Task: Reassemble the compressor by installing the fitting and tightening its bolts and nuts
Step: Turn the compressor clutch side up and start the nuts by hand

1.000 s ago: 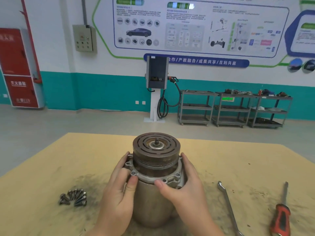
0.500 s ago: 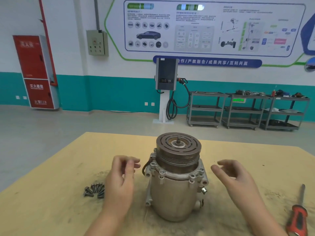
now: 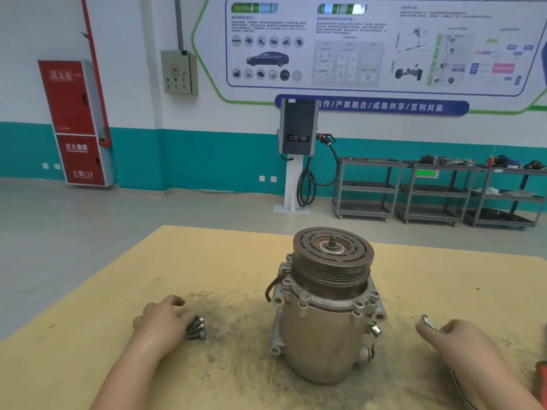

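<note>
Fingers (image 3: pixel 185 318) of the left hand (image 3: pixel 161 324), loosely curled, touch the dark steel bolts (image 3: pixel 196 329) pointing rightward at the upright silver compressor (image 3: pixel 327 306); right hand (image 3: pixel 461 340) pinches the wrench (image 3: pixel 427 321).

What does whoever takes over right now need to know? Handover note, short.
Left hand: on the table, fingertips at the pile of bolts; whether it has one in its grip cannot be told.
Right hand: grips the wrench near its head.
Compressor: upright mid-table, pulley end up, neither hand on it. A red-handled tool lies at the right edge.
Done: front housing seated on the body.
Left: the flange holes in view look empty, so fit the bolts and tighten them with the wrench.
</note>
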A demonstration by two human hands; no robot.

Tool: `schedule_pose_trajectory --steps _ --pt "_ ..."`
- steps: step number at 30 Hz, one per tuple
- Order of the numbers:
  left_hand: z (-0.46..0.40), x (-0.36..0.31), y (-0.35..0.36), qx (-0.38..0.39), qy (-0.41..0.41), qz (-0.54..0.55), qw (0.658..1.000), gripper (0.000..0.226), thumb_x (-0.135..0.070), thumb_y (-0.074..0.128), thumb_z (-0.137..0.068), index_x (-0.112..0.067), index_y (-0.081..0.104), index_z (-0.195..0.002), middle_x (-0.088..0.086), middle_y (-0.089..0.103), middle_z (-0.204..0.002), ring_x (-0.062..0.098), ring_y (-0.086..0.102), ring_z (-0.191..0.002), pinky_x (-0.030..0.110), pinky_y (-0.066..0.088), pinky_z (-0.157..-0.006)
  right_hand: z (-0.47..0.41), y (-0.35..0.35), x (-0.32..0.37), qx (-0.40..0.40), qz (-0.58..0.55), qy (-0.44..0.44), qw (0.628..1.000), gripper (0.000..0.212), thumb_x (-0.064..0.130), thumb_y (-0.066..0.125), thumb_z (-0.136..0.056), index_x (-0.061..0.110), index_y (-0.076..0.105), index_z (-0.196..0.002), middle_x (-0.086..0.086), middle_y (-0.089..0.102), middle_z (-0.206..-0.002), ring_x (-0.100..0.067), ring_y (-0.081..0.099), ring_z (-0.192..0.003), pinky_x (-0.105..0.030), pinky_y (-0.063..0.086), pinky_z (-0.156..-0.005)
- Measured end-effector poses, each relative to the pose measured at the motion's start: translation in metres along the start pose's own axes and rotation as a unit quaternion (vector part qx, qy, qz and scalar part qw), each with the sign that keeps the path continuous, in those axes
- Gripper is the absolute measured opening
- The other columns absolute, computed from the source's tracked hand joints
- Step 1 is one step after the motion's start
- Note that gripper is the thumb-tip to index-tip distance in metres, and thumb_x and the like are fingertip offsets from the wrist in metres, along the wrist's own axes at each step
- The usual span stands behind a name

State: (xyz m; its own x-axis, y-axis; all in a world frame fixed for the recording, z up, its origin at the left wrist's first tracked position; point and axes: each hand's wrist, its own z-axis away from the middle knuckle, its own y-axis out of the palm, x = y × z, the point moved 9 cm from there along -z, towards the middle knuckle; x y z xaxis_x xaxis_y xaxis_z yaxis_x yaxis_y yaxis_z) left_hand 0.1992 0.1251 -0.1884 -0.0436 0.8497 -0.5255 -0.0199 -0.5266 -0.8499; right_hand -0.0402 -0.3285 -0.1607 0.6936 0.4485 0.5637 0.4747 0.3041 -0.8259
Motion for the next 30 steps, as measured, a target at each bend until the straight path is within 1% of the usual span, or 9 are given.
schedule_pose_trajectory --steps 2,5,10,13,16,20,22,25,30 --pt "0.001 -0.01 0.006 0.003 0.034 -0.018 0.999 0.035 -0.042 0.052 -0.097 -0.028 0.053 -0.129 0.005 0.056 -0.131 0.024 0.049 -0.125 0.028 0.03 -0.103 0.008 -0.009 0.016 -0.058 -0.073 -0.044 0.995 0.034 0.032 0.065 -0.087 0.008 0.055 -0.065 -0.005 0.058 -0.059 -0.024 0.052 -0.06 -0.028 0.029 -0.051" --pt "0.001 -0.013 0.011 0.009 0.04 -0.017 0.999 0.038 -0.05 0.053 -0.095 -0.03 0.054 -0.127 0.003 0.056 -0.13 0.026 0.046 -0.126 0.03 0.028 -0.101 0.037 -0.019 0.047 -0.132 -0.189 -0.131 0.964 0.029 0.03 0.063 -0.087 0.018 0.054 -0.062 0.004 0.055 -0.054 -0.019 0.052 -0.058 -0.027 0.037 -0.054" --pt "0.006 -0.024 0.014 0.02 0.065 -0.025 0.997 0.03 -0.053 0.065 -0.086 -0.035 0.058 -0.109 -0.001 0.064 -0.112 0.022 0.048 -0.121 0.029 0.028 -0.094 0.07 -0.003 0.07 -0.14 -0.287 -0.199 0.927 0.029 0.035 0.057 -0.087 0.02 0.05 -0.063 0.006 0.052 -0.054 -0.013 0.042 -0.049 -0.032 0.038 -0.055" --pt "0.014 -0.036 0.012 0.011 0.084 -0.007 0.996 0.018 -0.046 0.068 -0.085 -0.035 0.059 -0.096 -0.009 0.06 -0.09 0.017 0.049 -0.104 0.027 0.028 -0.091 0.072 -0.013 0.064 -0.167 -0.342 -0.204 0.902 0.029 0.028 0.06 -0.088 0.018 0.05 -0.062 0.003 0.051 -0.056 -0.012 0.042 -0.051 -0.02 0.03 -0.048" --pt "0.019 -0.045 0.015 0.012 0.1 -0.008 0.995 0.014 -0.043 0.069 -0.085 -0.033 0.061 -0.09 -0.01 0.057 -0.09 0.014 0.053 -0.105 0.026 0.028 -0.092 0.069 -0.027 0.057 -0.196 -0.381 -0.204 0.881 0.031 0.023 0.061 -0.09 0.018 0.049 -0.062 0.004 0.05 -0.057 -0.01 0.041 -0.051 -0.016 0.03 -0.047" --pt "0.023 -0.051 0.017 0.009 0.104 -0.011 0.994 0.014 -0.038 0.066 -0.089 -0.031 0.061 -0.078 -0.019 0.056 -0.074 0.01 0.055 -0.098 0.027 0.028 -0.09 0.069 -0.022 0.061 -0.177 -0.39 -0.222 0.876 0.025 0.023 0.061 -0.09 0.022 0.051 -0.067 0.004 0.048 -0.055 -0.009 0.039 -0.049 -0.016 0.028 -0.045" --pt "0.023 -0.051 0.017 0.008 0.101 -0.004 0.995 0.016 -0.034 0.062 -0.092 -0.03 0.061 -0.077 -0.016 0.061 -0.074 0.011 0.056 -0.097 0.026 0.03 -0.094 0.071 -0.014 0.066 -0.156 -0.388 -0.239 0.876 0.025 0.023 0.061 -0.09 0.022 0.051 -0.067 0.005 0.047 -0.053 -0.008 0.038 -0.047 -0.016 0.027 -0.043" --pt "0.021 -0.047 0.019 0.02 0.088 0.016 0.996 0.017 -0.029 0.058 -0.096 -0.033 0.061 -0.079 -0.015 0.06 -0.078 0.019 0.053 -0.111 0.027 0.034 -0.097 0.072 -0.007 0.07 -0.137 -0.389 -0.257 0.874 0.025 0.02 0.063 -0.09 0.021 0.052 -0.067 0.007 0.046 -0.05 -0.006 0.036 -0.045 -0.015 0.026 -0.042" --pt "0.014 -0.039 0.024 0.051 0.091 0.041 0.994 0.024 -0.016 0.054 -0.097 -0.034 0.063 -0.085 -0.003 0.066 -0.098 0.026 0.047 -0.123 0.027 0.04 -0.097 0.074 -0.009 0.07 -0.141 -0.395 -0.27 0.867 0.027 0.018 0.063 -0.09 0.02 0.051 -0.066 0.008 0.043 -0.048 -0.006 0.034 -0.044 -0.015 0.025 -0.041"
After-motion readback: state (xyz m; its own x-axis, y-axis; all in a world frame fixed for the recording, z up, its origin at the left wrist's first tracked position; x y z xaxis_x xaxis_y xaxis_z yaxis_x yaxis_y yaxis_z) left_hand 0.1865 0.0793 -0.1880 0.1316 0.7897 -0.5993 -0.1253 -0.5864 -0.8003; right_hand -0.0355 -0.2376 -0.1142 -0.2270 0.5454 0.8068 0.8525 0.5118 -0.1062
